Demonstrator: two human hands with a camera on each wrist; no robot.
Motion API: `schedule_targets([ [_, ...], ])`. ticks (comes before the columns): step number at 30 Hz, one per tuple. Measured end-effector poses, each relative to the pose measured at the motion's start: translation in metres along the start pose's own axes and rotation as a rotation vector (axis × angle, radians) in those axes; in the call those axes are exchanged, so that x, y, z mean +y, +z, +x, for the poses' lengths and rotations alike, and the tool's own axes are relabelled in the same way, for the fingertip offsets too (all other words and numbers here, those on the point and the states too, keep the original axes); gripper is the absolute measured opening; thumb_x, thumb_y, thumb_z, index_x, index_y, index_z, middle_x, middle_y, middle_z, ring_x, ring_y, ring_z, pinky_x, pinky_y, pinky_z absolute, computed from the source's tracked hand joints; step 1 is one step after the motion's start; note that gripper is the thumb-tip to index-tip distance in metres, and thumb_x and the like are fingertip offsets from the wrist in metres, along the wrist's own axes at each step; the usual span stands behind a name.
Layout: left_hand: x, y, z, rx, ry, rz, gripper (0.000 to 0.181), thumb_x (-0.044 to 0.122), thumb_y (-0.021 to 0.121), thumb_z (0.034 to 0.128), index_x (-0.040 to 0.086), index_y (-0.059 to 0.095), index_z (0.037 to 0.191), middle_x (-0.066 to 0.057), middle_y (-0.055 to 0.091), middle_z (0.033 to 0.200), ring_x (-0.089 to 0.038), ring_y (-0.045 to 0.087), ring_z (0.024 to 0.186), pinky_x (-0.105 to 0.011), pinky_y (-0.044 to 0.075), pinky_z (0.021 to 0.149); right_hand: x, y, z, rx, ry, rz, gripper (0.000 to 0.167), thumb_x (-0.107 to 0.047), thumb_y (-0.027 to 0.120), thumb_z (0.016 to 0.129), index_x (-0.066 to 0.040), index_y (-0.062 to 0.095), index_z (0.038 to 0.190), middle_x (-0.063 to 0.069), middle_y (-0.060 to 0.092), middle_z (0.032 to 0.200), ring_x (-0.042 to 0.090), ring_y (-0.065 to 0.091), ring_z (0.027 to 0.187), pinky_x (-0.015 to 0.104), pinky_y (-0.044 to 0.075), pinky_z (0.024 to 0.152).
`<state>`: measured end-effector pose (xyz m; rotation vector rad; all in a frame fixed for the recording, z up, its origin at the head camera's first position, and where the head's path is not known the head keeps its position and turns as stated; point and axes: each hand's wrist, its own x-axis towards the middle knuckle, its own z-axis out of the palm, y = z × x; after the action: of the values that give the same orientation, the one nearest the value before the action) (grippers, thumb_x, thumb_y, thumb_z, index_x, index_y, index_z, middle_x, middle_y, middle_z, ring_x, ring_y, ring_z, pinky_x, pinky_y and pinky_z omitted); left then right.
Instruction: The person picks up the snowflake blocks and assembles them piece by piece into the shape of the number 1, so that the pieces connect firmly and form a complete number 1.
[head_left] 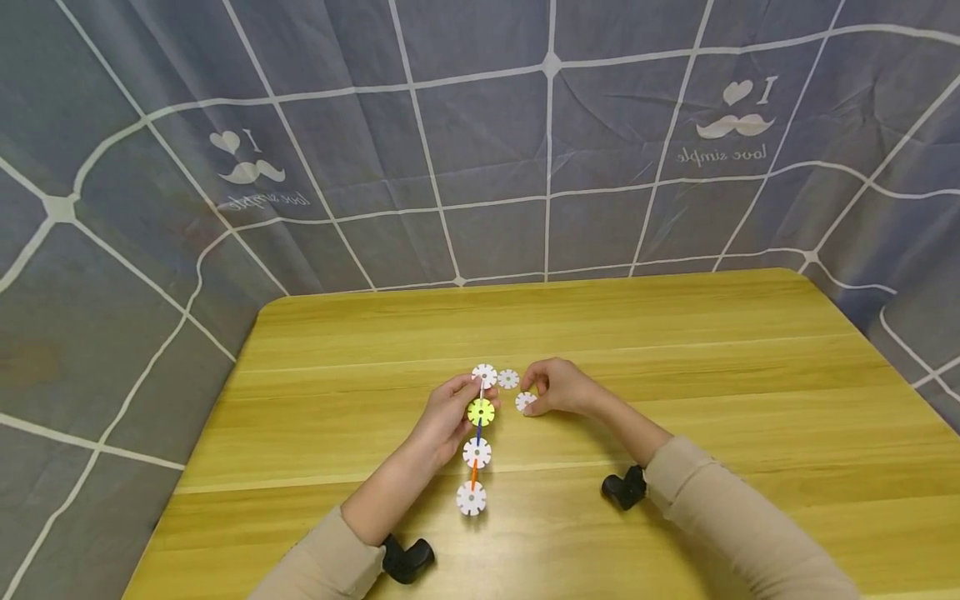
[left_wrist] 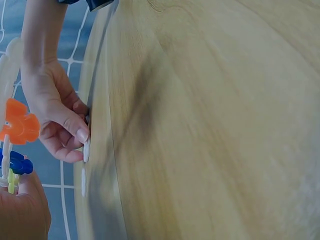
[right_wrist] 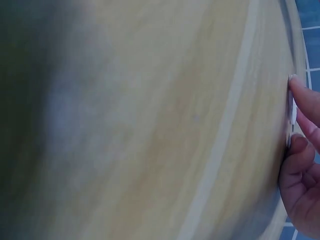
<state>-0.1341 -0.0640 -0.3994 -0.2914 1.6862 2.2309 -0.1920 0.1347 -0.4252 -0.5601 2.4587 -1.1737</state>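
My left hand (head_left: 447, 414) grips a chain of notched plastic discs near its far end. Along the chain run a white disc (head_left: 484, 376), a yellow-green disc (head_left: 481, 412), and two more white discs nearer me, joined by edge-on white, blue and orange pieces. The orange piece (left_wrist: 20, 124) and blue piece (left_wrist: 20, 165) show large in the left wrist view. With thumb and fingertips, my right hand (head_left: 564, 387) pinches a loose white disc (head_left: 525, 402) at the tabletop. Another white disc (head_left: 508, 379) lies between the hands, just beyond it.
All this is on a wood-grain table (head_left: 712, 358). Behind it and at the sides hangs a grey curtain (head_left: 495, 150) with white lines. Black devices (head_left: 407, 560) sit at both wrists, below the beige sleeves (head_left: 742, 517).
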Motion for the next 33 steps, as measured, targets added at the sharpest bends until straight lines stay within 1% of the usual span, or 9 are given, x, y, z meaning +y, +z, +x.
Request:
schedule_targets([
  [5, -0.001, 0.0, 0.001, 0.002, 0.007, -0.012, 0.025, 0.009, 0.043, 0.0993, -0.008, 0.05, 0.116, -0.01, 0.063, 0.093, -0.01, 0.065, 0.075, -0.017, 0.053, 0.067, -0.003, -0.001, 0.001, -0.022, -0.003, -0.037, 0.025, -0.004, 0.081, 0.069, -0.004, 0.062, 0.086, 0.001, 0.045, 0.066, 0.014, 0.04, 0.061, 0.026, 0.036, 0.059],
  [9, -0.002, 0.0, 0.001, 0.001, 0.009, -0.011, 0.025, 0.009, 0.043, 0.0991, -0.008, 0.049, 0.117, -0.01, 0.064, 0.094, -0.01, 0.065, 0.075, -0.017, 0.053, 0.067, -0.004, -0.002, 0.001, -0.034, 0.017, -0.023, 0.025, -0.002, 0.081, 0.069, -0.004, 0.06, 0.083, 0.001, 0.047, 0.066, 0.013, 0.042, 0.061, 0.025, 0.038, 0.059],
  [13, -0.003, 0.001, 0.001, -0.003, 0.017, 0.003, 0.025, 0.01, 0.044, 0.0991, -0.007, 0.05, 0.117, -0.009, 0.065, 0.092, -0.009, 0.065, 0.074, -0.017, 0.053, 0.066, -0.005, -0.004, 0.0, -0.039, 0.028, 0.062, 0.018, 0.004, 0.074, 0.075, 0.001, 0.058, 0.083, 0.001, 0.049, 0.063, 0.011, 0.043, 0.056, 0.022, 0.037, 0.053],
  [15, -0.004, 0.002, 0.001, -0.005, 0.019, 0.002, 0.025, 0.01, 0.044, 0.0991, -0.008, 0.051, 0.116, -0.009, 0.065, 0.092, -0.009, 0.065, 0.074, -0.017, 0.053, 0.065, -0.005, -0.006, 0.0, -0.046, 0.027, 0.122, 0.014, 0.006, 0.069, 0.078, 0.004, 0.059, 0.088, 0.002, 0.051, 0.063, 0.011, 0.044, 0.054, 0.021, 0.037, 0.05],
  [17, -0.004, 0.002, 0.002, -0.006, 0.019, -0.001, 0.025, 0.01, 0.044, 0.099, -0.008, 0.051, 0.116, -0.011, 0.065, 0.093, -0.009, 0.065, 0.074, -0.017, 0.053, 0.066, -0.005, -0.008, 0.001, -0.047, 0.023, 0.173, 0.015, 0.007, 0.065, 0.082, 0.008, 0.06, 0.096, 0.003, 0.053, 0.065, 0.011, 0.046, 0.054, 0.021, 0.039, 0.05],
  [21, -0.004, 0.003, 0.002, -0.008, 0.014, 0.001, 0.025, 0.011, 0.045, 0.0989, -0.008, 0.051, 0.115, -0.01, 0.065, 0.091, -0.01, 0.065, 0.075, -0.018, 0.053, 0.066, -0.01, -0.013, 0.004, -0.008, 0.015, 0.24, 0.021, 0.005, 0.058, 0.088, 0.01, 0.06, 0.109, 0.005, 0.057, 0.07, 0.014, 0.051, 0.058, 0.025, 0.045, 0.055],
  [25, -0.004, 0.004, 0.002, -0.01, 0.011, 0.008, 0.025, 0.011, 0.045, 0.0987, -0.007, 0.052, 0.114, -0.007, 0.065, 0.087, -0.011, 0.065, 0.074, -0.018, 0.053, 0.066, -0.016, -0.017, 0.008, 0.018, -0.013, 0.32, 0.019, 0.005, 0.052, 0.091, 0.01, 0.059, 0.108, 0.007, 0.055, 0.071, 0.015, 0.052, 0.062, 0.026, 0.046, 0.059],
  [29, -0.004, 0.004, 0.0, -0.014, 0.006, 0.007, 0.025, 0.011, 0.046, 0.0985, -0.007, 0.052, 0.114, -0.007, 0.066, 0.088, -0.011, 0.065, 0.075, -0.018, 0.053, 0.066, -0.023, -0.017, 0.012, 0.03, -0.029, 0.389, 0.018, 0.004, 0.05, 0.093, 0.01, 0.057, 0.108, 0.007, 0.054, 0.073, 0.016, 0.053, 0.065, 0.028, 0.049, 0.064],
  [33, -0.005, 0.006, 0.0, -0.016, 0.0, 0.009, 0.024, 0.011, 0.046, 0.0986, -0.006, 0.053, 0.113, -0.007, 0.066, 0.087, -0.01, 0.065, 0.073, -0.018, 0.053, 0.065, -0.033, -0.018, 0.016, 0.047, -0.026, 0.424, 0.019, 0.001, 0.049, 0.095, 0.009, 0.057, 0.11, 0.007, 0.055, 0.078, 0.015, 0.055, 0.068, 0.038, 0.053, 0.075],
])
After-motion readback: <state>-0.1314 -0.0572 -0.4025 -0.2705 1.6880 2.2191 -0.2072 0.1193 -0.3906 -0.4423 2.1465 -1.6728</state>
